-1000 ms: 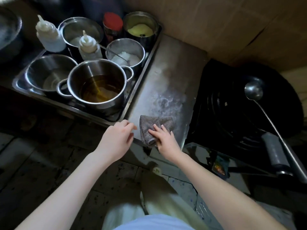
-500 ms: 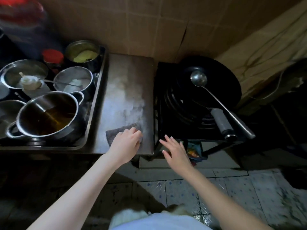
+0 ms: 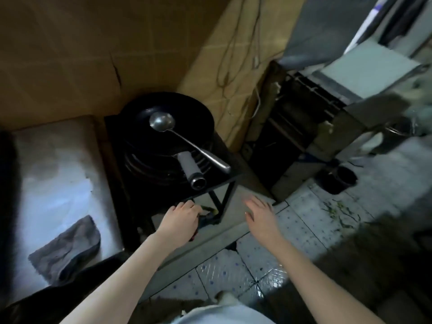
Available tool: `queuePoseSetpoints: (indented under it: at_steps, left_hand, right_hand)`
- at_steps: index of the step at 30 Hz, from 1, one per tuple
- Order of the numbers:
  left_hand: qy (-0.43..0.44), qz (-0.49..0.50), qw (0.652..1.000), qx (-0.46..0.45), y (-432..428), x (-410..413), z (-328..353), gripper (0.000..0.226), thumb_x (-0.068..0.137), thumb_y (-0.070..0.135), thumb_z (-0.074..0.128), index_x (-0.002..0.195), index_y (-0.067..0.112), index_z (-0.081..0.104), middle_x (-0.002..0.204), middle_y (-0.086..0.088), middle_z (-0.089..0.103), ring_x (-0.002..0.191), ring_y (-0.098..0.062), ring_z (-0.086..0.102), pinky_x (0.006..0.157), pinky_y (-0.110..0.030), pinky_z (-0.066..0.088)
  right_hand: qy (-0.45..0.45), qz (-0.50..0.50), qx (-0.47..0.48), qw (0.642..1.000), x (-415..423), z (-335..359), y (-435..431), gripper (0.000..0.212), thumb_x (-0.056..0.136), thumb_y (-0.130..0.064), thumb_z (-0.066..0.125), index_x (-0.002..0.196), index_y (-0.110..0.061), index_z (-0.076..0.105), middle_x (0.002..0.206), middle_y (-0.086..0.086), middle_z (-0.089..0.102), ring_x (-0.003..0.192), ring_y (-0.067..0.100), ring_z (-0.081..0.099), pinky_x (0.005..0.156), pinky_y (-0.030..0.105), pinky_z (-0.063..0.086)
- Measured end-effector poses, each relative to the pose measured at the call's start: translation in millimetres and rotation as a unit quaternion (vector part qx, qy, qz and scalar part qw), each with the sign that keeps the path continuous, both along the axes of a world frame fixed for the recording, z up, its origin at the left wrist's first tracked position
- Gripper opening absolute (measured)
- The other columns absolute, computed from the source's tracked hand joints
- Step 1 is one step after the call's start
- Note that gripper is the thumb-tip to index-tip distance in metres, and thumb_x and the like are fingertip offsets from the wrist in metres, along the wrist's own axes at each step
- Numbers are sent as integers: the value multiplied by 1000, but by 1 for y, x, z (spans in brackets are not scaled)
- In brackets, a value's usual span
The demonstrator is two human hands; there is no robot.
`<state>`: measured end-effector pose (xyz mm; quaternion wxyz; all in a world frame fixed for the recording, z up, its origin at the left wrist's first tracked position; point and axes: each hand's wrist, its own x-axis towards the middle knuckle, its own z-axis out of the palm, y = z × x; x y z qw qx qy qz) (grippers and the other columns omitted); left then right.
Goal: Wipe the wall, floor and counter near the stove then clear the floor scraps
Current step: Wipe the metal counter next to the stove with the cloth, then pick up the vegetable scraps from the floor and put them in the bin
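- The tiled floor (image 3: 233, 274) lies under the person, pale with small blue dots and a crack where several tiles meet.
- A grey cloth (image 3: 66, 250) lies crumpled on the near corner of the steel counter (image 3: 51, 174), at the left, with no hand on it.
- The left hand (image 3: 180, 220) is at the lower front of the black stove (image 3: 217, 182), knuckles up and fingers curled down against something dark there; I cannot tell whether it grasps anything.
- The right hand (image 3: 259, 215) hovers released over a grey ledge (image 3: 210, 242) at the stove's foot, fingers spread and holding nothing.
- A black wok (image 3: 187, 118) sits on the stove, its grey handle (image 3: 190, 168) pointing toward the person.
- A steel ladle (image 3: 162, 121) rests in the wok, bowl up, its shaft crossing above the handle.
- Green scraps (image 3: 336, 210) are scattered over the tiles to the right, well apart from both hands.
- A black bucket (image 3: 336, 182) stands just beyond the scraps.
- The wall (image 3: 93, 54) behind counter and stove is brown and creased; cables (image 3: 233, 43) hang down it to the right of the wok.
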<state>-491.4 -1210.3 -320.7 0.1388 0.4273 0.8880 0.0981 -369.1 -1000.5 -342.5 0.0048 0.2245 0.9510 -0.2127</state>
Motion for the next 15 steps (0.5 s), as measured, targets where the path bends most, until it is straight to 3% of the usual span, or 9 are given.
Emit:
queuePoseSetpoints:
  at_steps: [6,15]
  left_hand:
    - [33,-122,992,-32,106,27,10,31,98,17,36,127,17,47,128,-4,50,118,-23,48,97,-36,39]
    - [85,-256,963,-16,254,64,29,34,97,15,38,130,20,45,129,-4,45,117,-23,46,93,-36,38]
  right_hand:
    - [6,-121,21,992,70,13,77,36,98,-14,42,132,-19,52,152,3,32,143,20,24,117,45,13]
    - [-10,-260,34,965,173,19,161,40,99,-18,41,137,-29,44,154,0,29,145,20,20,118,45,13]
